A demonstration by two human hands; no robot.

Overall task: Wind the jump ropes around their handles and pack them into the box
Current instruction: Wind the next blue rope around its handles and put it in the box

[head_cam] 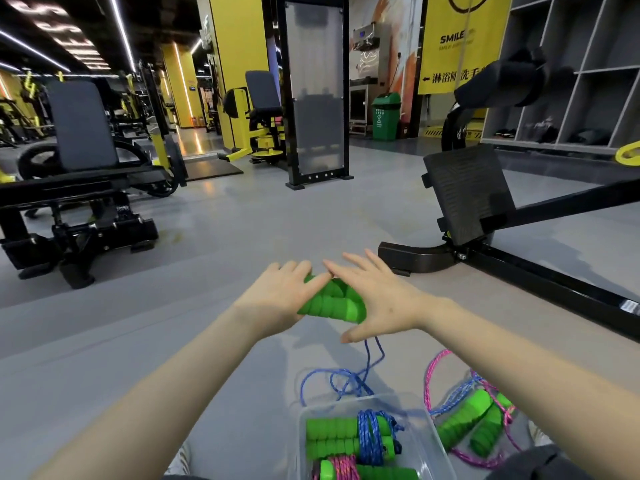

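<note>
I hold a pair of green ribbed jump rope handles (330, 304) side by side above the grey floor. My left hand (277, 296) grips them from the left, thumb across the top. My right hand (377, 301) lies against their right side with fingers spread and straight. A blue rope (346, 379) hangs from under my right hand and lies in loose loops on the floor. The clear plastic box (433, 445) at the bottom holds a wound blue jump rope (367, 434) and a wound pink one (341, 469).
To the right of the box, a loose pink jump rope with green handles (474, 424) lies on the floor. A black bench frame (519, 271) stands to the right, and a black weight machine (79, 216) to the left. Open grey floor stretches ahead.
</note>
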